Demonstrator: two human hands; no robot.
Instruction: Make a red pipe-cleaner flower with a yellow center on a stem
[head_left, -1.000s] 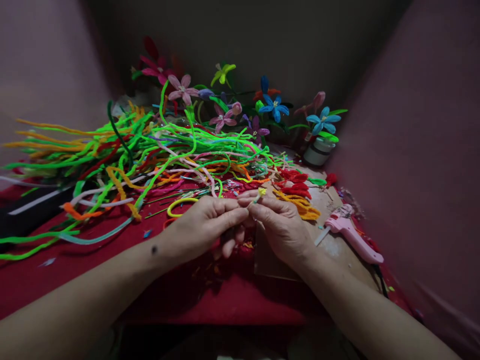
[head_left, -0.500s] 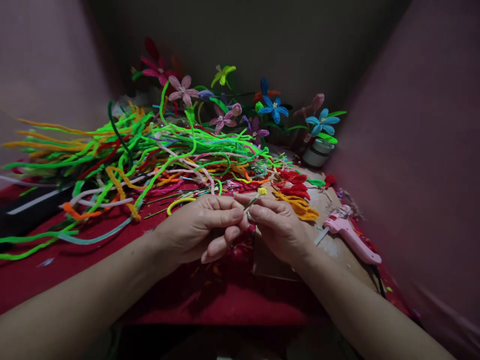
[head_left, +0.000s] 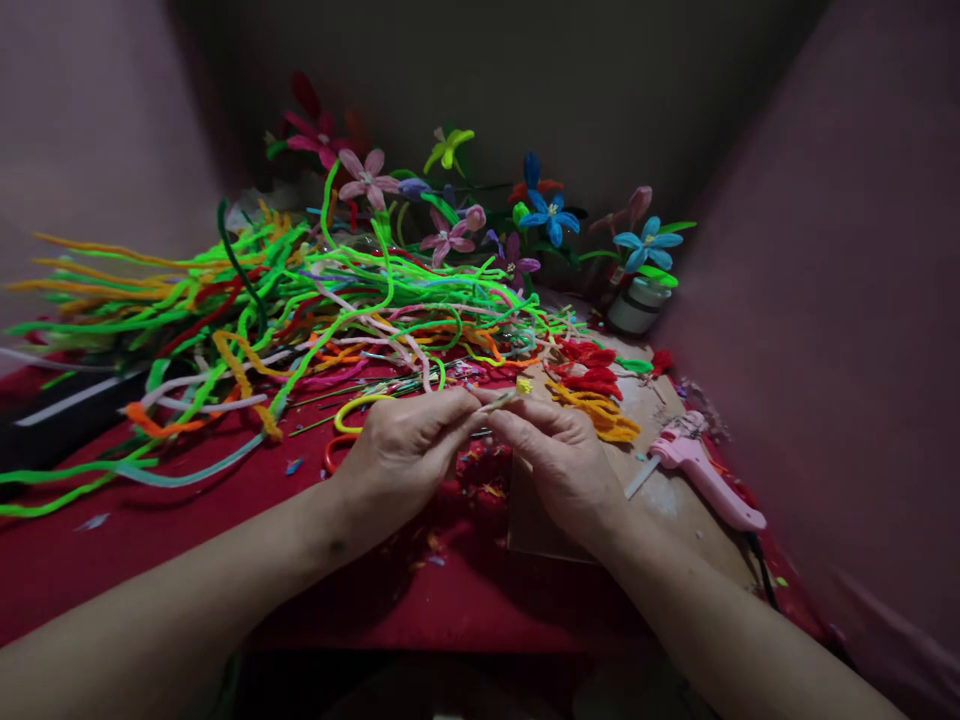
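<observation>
Left grip (head_left: pixel 411 440), newly rolled, at stem (head_left: pixel 501 402)

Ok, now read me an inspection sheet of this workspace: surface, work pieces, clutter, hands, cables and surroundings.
Surface: red cloth, with a cardboard sheet lying to the right.
Work pieces: yellow-tipped stem, held between the hands; its lower part is mostly hidden.
Clutter: tangled pipe cleaners behind the hands; orange loops and a pink glue gun to the right; small scraps on the cloth.
Hands: left hand and right hand both pinch the stem, fingertips close together.
Cables: black cord by the glue gun's handle; its far end isn't visible.
Surroundings: fuzzy flowers at the back; pinkish walls on both sides.
</observation>
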